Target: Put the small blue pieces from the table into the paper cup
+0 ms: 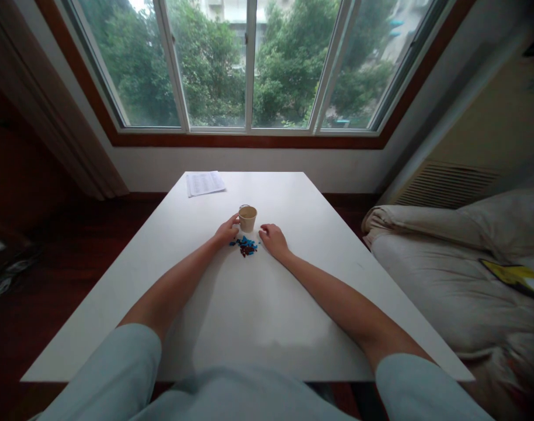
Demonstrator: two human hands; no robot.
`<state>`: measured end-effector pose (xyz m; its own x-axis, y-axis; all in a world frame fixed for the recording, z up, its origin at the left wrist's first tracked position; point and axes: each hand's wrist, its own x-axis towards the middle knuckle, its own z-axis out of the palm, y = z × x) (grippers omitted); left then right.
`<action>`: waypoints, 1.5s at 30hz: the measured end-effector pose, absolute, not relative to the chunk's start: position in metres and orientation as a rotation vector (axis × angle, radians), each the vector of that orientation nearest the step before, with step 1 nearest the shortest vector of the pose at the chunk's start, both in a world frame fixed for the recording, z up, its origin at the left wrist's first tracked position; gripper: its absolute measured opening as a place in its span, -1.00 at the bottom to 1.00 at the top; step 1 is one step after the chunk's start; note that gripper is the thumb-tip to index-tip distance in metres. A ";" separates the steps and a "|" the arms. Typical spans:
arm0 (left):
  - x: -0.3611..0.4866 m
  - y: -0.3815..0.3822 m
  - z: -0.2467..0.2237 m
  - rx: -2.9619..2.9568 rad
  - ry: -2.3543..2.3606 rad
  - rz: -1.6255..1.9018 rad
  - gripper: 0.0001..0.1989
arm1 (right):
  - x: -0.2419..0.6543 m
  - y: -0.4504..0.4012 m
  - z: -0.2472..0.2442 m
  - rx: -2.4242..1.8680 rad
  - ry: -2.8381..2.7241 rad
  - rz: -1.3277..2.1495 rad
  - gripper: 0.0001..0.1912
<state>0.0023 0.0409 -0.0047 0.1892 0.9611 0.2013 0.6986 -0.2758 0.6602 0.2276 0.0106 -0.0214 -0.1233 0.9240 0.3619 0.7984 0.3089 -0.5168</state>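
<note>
A small tan bucket (248,220) with a thin handle stands upright on the white table (267,316). My left hand (227,230) is at its left side, thumb and fingers closed against the wall. Just in front of the bucket lies a loose pile of small blue pieces (246,241) and dark brown pieces (244,252), too small to name. To the right of the bucket and pile, my right hand (273,238) rests on the tabletop, fingers loosely bent and apart from the bucket. I see nothing held in it.
Printed paper sheets (205,183) lie at the table's far left corner. Beyond the table is a wall with a wide window (249,70). A padded sofa (437,275) is on the right, with a yellow and black item (515,275) on it. A curtain (52,99) hangs at left.
</note>
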 end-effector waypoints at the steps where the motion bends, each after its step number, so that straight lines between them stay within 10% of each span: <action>1: 0.003 0.041 -0.005 2.046 1.562 0.824 -0.25 | 0.227 0.014 -0.022 -1.535 -1.969 0.234 -0.64; 26: -0.018 0.014 -0.015 2.260 1.847 0.782 -0.76 | 0.229 0.009 -0.016 -1.405 -2.275 0.165 -0.70; 34: -0.027 -0.008 -0.001 2.481 1.469 0.624 -0.64 | 0.225 -0.025 -0.004 -1.166 -2.497 0.114 -0.34; 45: -0.025 -0.015 0.012 2.673 1.320 0.409 -0.46 | 0.220 -0.006 -0.006 -1.246 -2.501 0.114 -0.40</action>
